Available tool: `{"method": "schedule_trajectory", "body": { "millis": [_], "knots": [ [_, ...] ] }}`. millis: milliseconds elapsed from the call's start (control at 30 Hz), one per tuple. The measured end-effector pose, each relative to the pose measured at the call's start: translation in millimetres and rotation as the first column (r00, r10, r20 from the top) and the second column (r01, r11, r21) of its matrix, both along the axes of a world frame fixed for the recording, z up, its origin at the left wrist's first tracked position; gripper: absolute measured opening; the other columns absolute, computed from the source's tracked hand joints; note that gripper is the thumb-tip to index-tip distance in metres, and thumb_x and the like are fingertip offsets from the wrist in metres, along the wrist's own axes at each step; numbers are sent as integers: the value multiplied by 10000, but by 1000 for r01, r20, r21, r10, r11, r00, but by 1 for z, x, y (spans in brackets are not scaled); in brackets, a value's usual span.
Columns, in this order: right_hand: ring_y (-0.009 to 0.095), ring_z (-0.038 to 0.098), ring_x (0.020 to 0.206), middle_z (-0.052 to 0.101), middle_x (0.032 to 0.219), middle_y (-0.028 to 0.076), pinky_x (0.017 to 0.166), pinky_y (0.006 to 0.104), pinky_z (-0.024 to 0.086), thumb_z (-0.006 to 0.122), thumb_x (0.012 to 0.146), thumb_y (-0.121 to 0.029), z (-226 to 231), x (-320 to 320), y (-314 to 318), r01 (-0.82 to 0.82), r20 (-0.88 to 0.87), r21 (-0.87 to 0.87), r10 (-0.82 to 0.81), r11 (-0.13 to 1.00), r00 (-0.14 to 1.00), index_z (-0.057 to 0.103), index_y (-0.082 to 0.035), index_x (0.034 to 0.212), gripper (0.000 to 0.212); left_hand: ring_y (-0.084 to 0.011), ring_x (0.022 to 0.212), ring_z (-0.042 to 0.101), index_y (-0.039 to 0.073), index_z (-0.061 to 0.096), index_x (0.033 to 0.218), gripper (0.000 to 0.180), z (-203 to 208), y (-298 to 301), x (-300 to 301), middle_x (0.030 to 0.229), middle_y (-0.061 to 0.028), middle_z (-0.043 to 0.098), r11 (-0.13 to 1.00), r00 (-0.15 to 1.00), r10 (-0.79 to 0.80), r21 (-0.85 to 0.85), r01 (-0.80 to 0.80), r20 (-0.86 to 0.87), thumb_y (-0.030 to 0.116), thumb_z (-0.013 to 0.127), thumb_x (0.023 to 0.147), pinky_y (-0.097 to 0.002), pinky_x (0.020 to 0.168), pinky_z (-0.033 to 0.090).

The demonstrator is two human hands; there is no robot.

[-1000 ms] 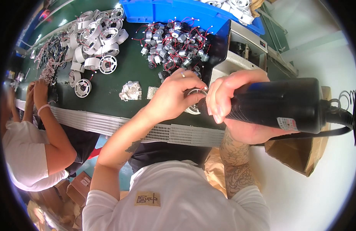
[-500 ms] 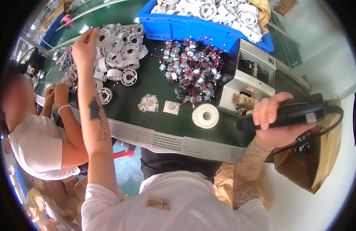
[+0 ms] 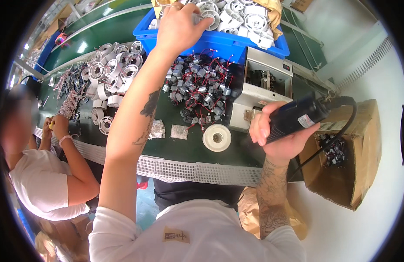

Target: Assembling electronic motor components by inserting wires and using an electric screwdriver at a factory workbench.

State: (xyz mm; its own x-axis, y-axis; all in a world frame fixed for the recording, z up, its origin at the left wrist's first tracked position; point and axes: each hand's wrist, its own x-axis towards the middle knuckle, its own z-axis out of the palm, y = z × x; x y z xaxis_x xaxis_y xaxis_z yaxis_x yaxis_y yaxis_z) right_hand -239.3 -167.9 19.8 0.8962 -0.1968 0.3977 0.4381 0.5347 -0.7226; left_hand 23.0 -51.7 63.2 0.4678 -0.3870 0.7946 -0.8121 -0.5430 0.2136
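My left hand [image 3: 180, 28] is stretched out over the near left part of a blue bin [image 3: 189, 43] heaped with white round plastic housings [image 3: 255, 22]. Its thumb and fingers are apart around a housing near the rim; whether they touch it I cannot tell. My right hand [image 3: 278, 142] is wrapped round a black corded electric screwdriver [image 3: 298, 115], tilted with its blurred front end down to the left. Below the bin is a heap of small grey motors [image 3: 197, 87] with red wires. Left of my forearm lies a pile of similar white housings [image 3: 113, 68].
A metal machine [image 3: 241, 102] stands right of the motors. A white spool [image 3: 217, 138] and a small flat packet [image 3: 179, 132] lie near the bench edge. An open cardboard box [image 3: 328, 183] sits at right. A co-worker [image 3: 44, 179] works at left beside bundled wires [image 3: 71, 105].
My left hand has moved right, from the white housing pile to the blue bin. My right hand has shifted with the screwdriver, whose back end is now tilted higher. The view has shifted a little.
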Motion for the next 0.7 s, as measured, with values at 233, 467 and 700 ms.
{"method": "schedule_trajectory", "body": {
  "millis": [233, 467, 700],
  "knots": [
    [154, 460, 476, 517, 636, 62, 457, 310, 388, 229, 771, -884, 1, -2, -2, -40, 31, 15, 40, 999, 999, 521, 63, 1113, 1049, -375, 869, 593, -7, 606, 876, 274, 3, -12, -18, 854, -200, 625, 999, 983, -40, -20, 37, -180, 153, 755, 711, -442, 765, 485],
    [141, 407, 415, 483, 573, 34, 397, 299, 335, 217, 797, -863, 4, -4, 2, 17, 52, -27, -15, 999, 999, 545, 27, 1101, 997, -348, 804, 613, -13, 609, 1017, 322, 20, -1, -41, 855, -188, 630, 952, 767, -243, -300, 69, -594, 140, 713, 753, -413, 726, 492],
    [144, 440, 443, 492, 594, 32, 386, 294, 335, 269, 790, -862, 13, -7, -6, 1, 77, 0, -1, 1000, 997, 531, 14, 1127, 975, -256, 839, 561, 68, 656, 1033, 411, -54, 78, -150, 973, -66, 572, 784, 744, -603, -40, 620, -287, -24, 683, 633, -359, 673, 488]
  ]
}}
